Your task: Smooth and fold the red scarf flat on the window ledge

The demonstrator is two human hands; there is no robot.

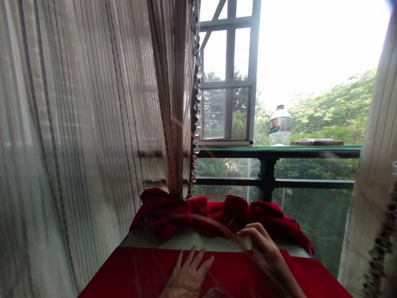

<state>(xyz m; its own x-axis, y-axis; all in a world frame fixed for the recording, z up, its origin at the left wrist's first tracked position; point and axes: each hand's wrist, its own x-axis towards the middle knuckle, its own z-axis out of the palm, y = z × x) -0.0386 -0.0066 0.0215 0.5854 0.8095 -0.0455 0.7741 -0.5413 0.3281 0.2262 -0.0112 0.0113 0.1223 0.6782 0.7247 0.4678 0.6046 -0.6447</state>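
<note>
My left hand (190, 271) lies on a smooth red cloth (139, 267), fingers spread near the cloth's far edge. To its right, my right hand (266, 250) is raised over the same edge with its fingers bent in and closed. Whatever its fingertips may hold is hidden or too small to make out. Beyond both hands shows a strip of pale board (204, 243). Bunched red fabric (167, 211) is heaped along the board's far end, just past my right hand's fingers.
A striped sheer curtain (93, 124) with a string of clear beads (197, 116) hangs at left; another curtain (362, 198) hangs at right. Ahead, a dark railing (229, 154) crosses before an open window (228, 82). A plastic bottle (280, 128) and a flat brown object (318, 142) rest on the ledge.
</note>
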